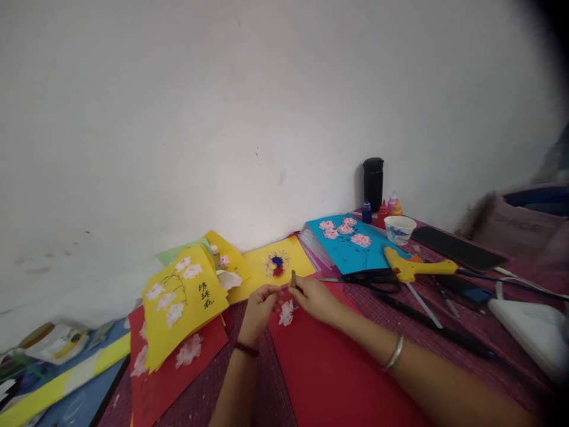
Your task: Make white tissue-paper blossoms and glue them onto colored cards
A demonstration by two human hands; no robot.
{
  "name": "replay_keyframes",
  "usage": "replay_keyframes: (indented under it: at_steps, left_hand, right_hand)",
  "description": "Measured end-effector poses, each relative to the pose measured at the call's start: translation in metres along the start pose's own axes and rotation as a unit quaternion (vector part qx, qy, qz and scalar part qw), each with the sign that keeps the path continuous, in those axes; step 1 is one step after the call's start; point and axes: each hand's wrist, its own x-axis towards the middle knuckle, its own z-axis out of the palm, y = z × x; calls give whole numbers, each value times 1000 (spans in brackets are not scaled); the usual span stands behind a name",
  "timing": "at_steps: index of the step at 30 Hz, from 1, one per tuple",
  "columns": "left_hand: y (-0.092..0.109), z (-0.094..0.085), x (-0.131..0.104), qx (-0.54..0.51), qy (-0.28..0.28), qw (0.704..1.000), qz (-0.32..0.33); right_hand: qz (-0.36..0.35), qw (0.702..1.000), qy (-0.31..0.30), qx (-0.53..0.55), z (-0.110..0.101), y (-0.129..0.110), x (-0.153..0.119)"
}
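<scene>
My right hand [315, 299] is closed in a pinch on a short brown stick [293, 277], its tip pointing up. Facing it, my left hand [261, 311] has its fingers curled together; whatever they hold, if anything, is too small to make out. Just below the fingertips, a pale pink-white flower [287, 314] lies on a red sheet of paper [338, 367]. Behind the hands is a yellow sheet [253, 270] with a dark blue paint blob [277, 261] and a red paint blob [278, 271], ringed by smears.
To the left, yellow cards [195, 320] bear pink flowers and writing. At right are a blue card [333, 249], black-handled scissors [377, 280], a yellow glue gun [418, 268], a small bowl [400, 230], paint bottles [383, 212] and a black flask [373, 182]. A wall [222, 118] rises behind.
</scene>
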Motion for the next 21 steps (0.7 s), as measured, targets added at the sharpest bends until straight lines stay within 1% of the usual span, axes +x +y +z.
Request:
replay_keyframes:
  at_steps: [4, 6, 8, 12, 14, 16, 21]
  left_hand:
    - [-14, 0, 3, 25, 1, 1000, 11]
    - [-17, 1, 4, 37, -9, 999, 23]
    - [-14, 3, 2, 47, -26, 998, 39]
    - [0, 9, -3, 53, -77, 993, 66]
    - [2, 11, -5, 60, -93, 991, 81]
    - [0, 11, -4, 75, -93, 988, 94]
    - [-15, 6, 2, 107, -66, 986, 112]
  right_hand:
    - [0, 1000, -4, -7, 0, -1, 0]
    - [2, 1000, -8, -12, 1, -1, 0]
    - [4, 1000, -13, -20, 3, -1, 0]
    - [2, 999, -19, -36, 7, -3, -2]
    - [0, 999, -20, -45, 8, -4, -4]
    - [0, 998, -20, -54, 7, -6, -4]
    - [2, 997, -19, -68, -2, -16, -4]
